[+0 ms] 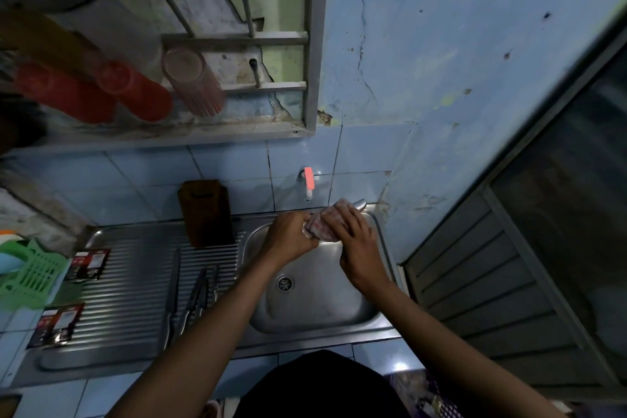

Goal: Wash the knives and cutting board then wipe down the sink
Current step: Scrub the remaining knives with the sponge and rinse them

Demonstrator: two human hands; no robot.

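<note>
We judge the washing part to be finished or nearly so. The knives lie side by side on the ribbed draining surface just left of the sink, and the cutting board stands upright at the back of that surface, leaning against the tiled wall. Whether they are truly clean we cannot tell in this dim light.

Both hands are over the far side of the basin, under the tap. Our left hand has its grip clamped on one end of a checked cloth, and our right hand is curled round the other end, as though wringing or bunching it. We see no water running from the tap.

So what seems left is the wipe-down: the basin, its rim and probably the draining surface. The basin holds nothing but its drain.
</note>
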